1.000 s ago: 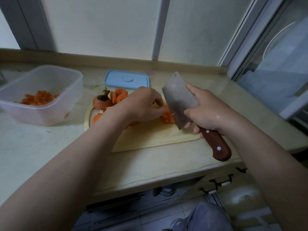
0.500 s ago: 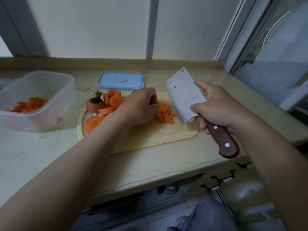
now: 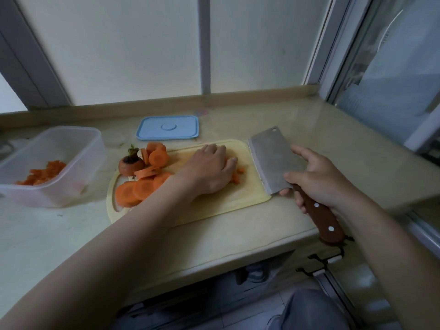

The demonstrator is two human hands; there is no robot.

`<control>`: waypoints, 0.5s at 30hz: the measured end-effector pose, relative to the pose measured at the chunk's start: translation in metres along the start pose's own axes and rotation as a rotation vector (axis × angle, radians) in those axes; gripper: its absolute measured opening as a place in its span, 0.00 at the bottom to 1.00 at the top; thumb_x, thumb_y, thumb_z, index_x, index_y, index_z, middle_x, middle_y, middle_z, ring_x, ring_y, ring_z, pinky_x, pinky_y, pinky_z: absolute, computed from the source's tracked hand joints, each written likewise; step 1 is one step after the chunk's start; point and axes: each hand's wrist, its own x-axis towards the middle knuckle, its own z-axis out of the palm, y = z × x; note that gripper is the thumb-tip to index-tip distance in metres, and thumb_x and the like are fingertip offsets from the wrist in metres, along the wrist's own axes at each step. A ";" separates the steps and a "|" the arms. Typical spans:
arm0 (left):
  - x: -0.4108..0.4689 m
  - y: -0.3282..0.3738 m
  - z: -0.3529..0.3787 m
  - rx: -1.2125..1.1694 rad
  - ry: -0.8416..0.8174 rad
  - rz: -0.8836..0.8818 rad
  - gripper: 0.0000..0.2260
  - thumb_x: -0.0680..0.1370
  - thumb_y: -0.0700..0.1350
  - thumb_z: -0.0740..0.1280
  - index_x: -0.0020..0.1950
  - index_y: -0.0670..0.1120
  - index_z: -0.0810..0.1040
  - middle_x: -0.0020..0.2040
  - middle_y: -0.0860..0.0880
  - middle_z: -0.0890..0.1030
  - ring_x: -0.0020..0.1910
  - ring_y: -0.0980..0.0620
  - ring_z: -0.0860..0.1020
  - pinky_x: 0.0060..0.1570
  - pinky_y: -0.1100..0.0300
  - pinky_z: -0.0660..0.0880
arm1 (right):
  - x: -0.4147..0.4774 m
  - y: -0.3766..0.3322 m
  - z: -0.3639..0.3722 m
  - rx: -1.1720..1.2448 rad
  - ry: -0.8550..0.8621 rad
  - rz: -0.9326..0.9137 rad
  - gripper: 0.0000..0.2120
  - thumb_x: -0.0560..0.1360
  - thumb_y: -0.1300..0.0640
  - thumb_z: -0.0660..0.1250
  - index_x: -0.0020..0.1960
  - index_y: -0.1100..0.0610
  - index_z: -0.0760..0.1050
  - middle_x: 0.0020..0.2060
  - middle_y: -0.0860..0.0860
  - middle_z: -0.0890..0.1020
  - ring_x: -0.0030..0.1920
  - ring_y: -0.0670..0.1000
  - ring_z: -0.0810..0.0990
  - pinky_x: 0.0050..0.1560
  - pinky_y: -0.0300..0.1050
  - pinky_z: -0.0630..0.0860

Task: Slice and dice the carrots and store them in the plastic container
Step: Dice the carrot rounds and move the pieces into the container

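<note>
- Left hand (image 3: 209, 172) lies palm down, fingers relaxed, over the diced carrot (image 3: 238, 176) on the cutting board (image 3: 214, 210). Half a second ago it only flanked the pile.
- Right hand (image 3: 316, 179) grips the cleaver (image 3: 273, 160) where handle meets blade. The blade, then raised beside the pile, now tilts low at the board's right end, perhaps touching it.
- Likely a scoop toward the plastic container (image 3: 54, 167), far left and partly filled.
- Carrot slices (image 3: 142, 184) wait at the board's left.
</note>
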 end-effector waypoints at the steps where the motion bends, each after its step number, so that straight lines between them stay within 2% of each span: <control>1: 0.003 0.002 0.003 -0.018 0.026 -0.013 0.21 0.84 0.57 0.50 0.64 0.45 0.71 0.66 0.41 0.72 0.66 0.42 0.70 0.65 0.49 0.66 | 0.001 0.001 0.003 0.005 -0.019 -0.002 0.34 0.80 0.68 0.62 0.79 0.42 0.63 0.36 0.63 0.85 0.22 0.49 0.77 0.24 0.45 0.75; 3: 0.006 0.006 0.010 -0.076 0.063 -0.049 0.19 0.84 0.56 0.50 0.59 0.45 0.73 0.63 0.40 0.74 0.64 0.40 0.71 0.64 0.48 0.68 | 0.004 0.002 0.010 0.010 -0.058 -0.009 0.33 0.80 0.69 0.61 0.76 0.41 0.65 0.35 0.61 0.85 0.22 0.50 0.77 0.24 0.45 0.75; 6: 0.009 0.016 0.016 -0.130 0.087 -0.099 0.21 0.84 0.56 0.49 0.61 0.43 0.73 0.65 0.39 0.73 0.66 0.38 0.71 0.66 0.45 0.67 | 0.005 0.000 0.022 0.022 -0.100 -0.010 0.28 0.79 0.68 0.59 0.67 0.38 0.67 0.32 0.59 0.83 0.24 0.53 0.76 0.25 0.47 0.77; 8: 0.011 0.023 0.019 -0.156 0.106 -0.123 0.19 0.84 0.55 0.49 0.58 0.42 0.72 0.62 0.39 0.74 0.63 0.38 0.71 0.64 0.45 0.68 | 0.003 -0.005 0.034 0.045 -0.138 -0.005 0.25 0.79 0.68 0.57 0.63 0.39 0.68 0.32 0.59 0.81 0.24 0.53 0.76 0.25 0.47 0.77; 12: 0.013 0.031 0.022 -0.126 0.145 -0.175 0.18 0.84 0.50 0.50 0.59 0.40 0.73 0.61 0.40 0.74 0.62 0.40 0.72 0.61 0.47 0.68 | 0.001 -0.011 0.063 0.092 -0.204 0.005 0.24 0.79 0.67 0.56 0.66 0.43 0.69 0.35 0.59 0.79 0.23 0.52 0.75 0.25 0.46 0.76; 15: 0.013 0.030 0.023 -0.151 0.161 -0.177 0.16 0.84 0.45 0.51 0.55 0.39 0.76 0.58 0.40 0.75 0.63 0.42 0.70 0.62 0.47 0.68 | 0.001 -0.013 0.072 0.124 -0.203 0.005 0.25 0.78 0.68 0.55 0.68 0.45 0.67 0.35 0.60 0.78 0.23 0.53 0.75 0.26 0.47 0.77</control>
